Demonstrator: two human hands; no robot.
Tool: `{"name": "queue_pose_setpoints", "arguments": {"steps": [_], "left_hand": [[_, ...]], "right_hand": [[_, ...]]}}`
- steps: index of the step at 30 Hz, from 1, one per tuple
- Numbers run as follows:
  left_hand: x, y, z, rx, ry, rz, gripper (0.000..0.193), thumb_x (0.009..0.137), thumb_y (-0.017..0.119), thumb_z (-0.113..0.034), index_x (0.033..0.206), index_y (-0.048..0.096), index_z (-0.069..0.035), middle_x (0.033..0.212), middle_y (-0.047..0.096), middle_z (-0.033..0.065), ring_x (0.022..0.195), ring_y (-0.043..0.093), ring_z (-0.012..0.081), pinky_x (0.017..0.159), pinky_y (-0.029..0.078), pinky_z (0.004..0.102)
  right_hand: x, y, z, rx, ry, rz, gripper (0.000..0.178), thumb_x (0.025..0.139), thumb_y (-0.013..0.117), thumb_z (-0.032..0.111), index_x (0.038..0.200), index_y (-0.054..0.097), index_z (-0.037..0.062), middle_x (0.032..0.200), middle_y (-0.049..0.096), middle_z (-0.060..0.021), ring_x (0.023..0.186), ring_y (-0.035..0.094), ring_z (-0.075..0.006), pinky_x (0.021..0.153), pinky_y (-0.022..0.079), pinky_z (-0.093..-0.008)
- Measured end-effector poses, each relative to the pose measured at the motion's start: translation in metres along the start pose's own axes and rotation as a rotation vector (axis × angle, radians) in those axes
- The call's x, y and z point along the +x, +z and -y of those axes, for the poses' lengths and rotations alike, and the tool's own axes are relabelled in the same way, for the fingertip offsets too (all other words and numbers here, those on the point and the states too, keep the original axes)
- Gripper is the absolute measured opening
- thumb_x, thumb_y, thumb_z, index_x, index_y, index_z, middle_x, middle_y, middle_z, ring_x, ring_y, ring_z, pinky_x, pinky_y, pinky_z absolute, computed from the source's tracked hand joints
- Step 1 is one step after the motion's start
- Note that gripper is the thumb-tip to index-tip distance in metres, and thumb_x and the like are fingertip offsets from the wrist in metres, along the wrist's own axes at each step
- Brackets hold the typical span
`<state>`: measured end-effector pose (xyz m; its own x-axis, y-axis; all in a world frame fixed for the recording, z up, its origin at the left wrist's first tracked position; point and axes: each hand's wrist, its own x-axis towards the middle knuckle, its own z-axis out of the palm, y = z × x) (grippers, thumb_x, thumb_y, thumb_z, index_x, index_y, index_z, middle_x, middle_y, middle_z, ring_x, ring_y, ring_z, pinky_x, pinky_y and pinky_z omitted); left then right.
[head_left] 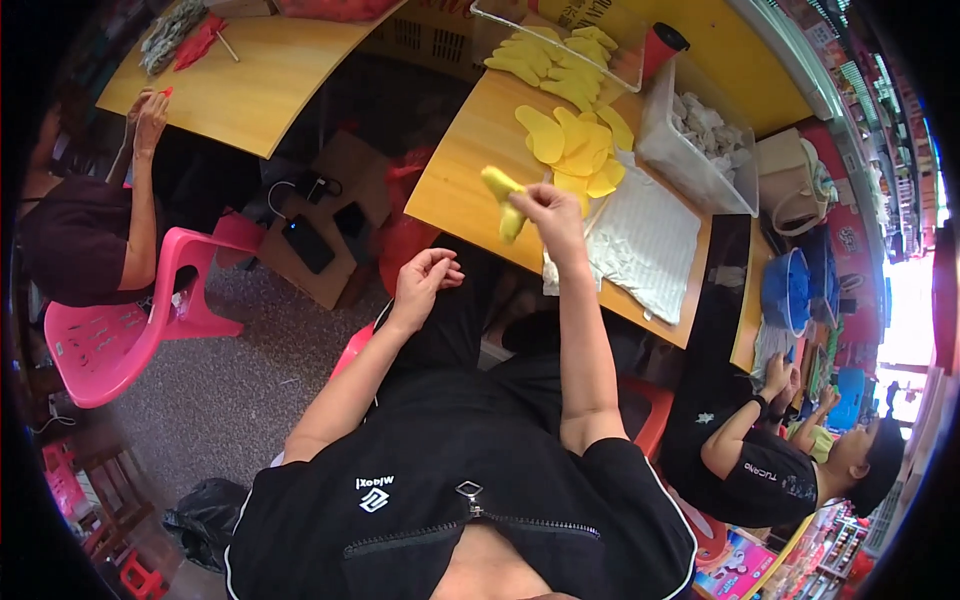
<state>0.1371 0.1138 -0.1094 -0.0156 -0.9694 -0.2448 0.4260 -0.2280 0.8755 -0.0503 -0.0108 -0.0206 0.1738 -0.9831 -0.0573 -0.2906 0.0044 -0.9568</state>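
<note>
the right hand [548,208] pinches a yellow piece [508,205] over the tabletop [460,160], near flat yellow cutouts [580,145]; the left hand [422,288], loosely curled and released, hovers near the tabletop's edge.

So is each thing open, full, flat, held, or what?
Right hand: pinching a yellow piece
That yellow piece: held up
Left hand: loosely curled, apparently empty
Flat yellow shapes: overlapping in a pile
Clear bin: open, holding whitish material
White striped cloth: spread out
Black bag: crumpled
</note>
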Motion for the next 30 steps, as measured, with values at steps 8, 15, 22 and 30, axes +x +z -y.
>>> {"name": "queue_pose_setpoints", "arguments": {"steps": [8, 15, 22, 30], "left_hand": [[-0.002, 0.004, 0.004, 0.037, 0.082, -0.013, 0.019, 0.096, 0.048, -0.011, 0.108, 0.056, 0.002, 0.091, 0.061, 0.0084, 0.079, 0.063, 0.0136, 0.074, 0.054, 0.0268], [0.002, 0.009, -0.009, 0.038, 0.022, -0.009, 0.023, 0.09, 0.056, -0.005, 0.113, 0.054, -0.001, 0.101, 0.058, 0.0089, 0.086, 0.063, 0.0146, 0.073, 0.054, 0.0258], [0.006, 0.038, -0.072, 1.046, 1.001, -0.164, 0.051, 0.069, 0.069, 0.004, 0.117, 0.057, -0.009, 0.121, 0.052, 0.0126, 0.116, 0.05, 0.0288, 0.092, 0.046, 0.0356], [0.005, 0.037, -0.053, -0.246, 0.177, 0.192, 0.023, 0.089, 0.059, -0.003, 0.112, 0.057, -0.003, 0.114, 0.06, 0.007, 0.104, 0.059, 0.0158, 0.09, 0.048, 0.0289]], "right_hand": [[0.01, -0.004, -0.012, -0.021, -0.004, -0.063, 0.015, 0.078, 0.07, 0.015, 0.081, 0.066, 0.0009, 0.074, 0.066, -0.0088, 0.067, 0.064, -0.0196, 0.062, 0.05, -0.031], [0.0, 0.012, -0.01, -0.472, -0.065, -0.153, 0.019, 0.076, 0.073, 0.014, 0.074, 0.065, -0.0026, 0.068, 0.064, -0.0032, 0.065, 0.062, -0.012, 0.06, 0.049, -0.0269], [-0.041, 0.029, 0.023, 0.241, 0.186, 0.12, 0.025, 0.08, 0.072, 0.017, 0.091, 0.063, -0.0031, 0.077, 0.063, -0.0025, 0.069, 0.057, -0.0082, 0.064, 0.047, -0.0213], [-0.068, 0.016, 0.059, -0.26, -0.352, 0.139, 0.034, 0.077, 0.073, 0.017, 0.104, 0.062, -0.0011, 0.093, 0.062, -0.0061, 0.088, 0.058, -0.0121, 0.076, 0.047, -0.0261]]}}
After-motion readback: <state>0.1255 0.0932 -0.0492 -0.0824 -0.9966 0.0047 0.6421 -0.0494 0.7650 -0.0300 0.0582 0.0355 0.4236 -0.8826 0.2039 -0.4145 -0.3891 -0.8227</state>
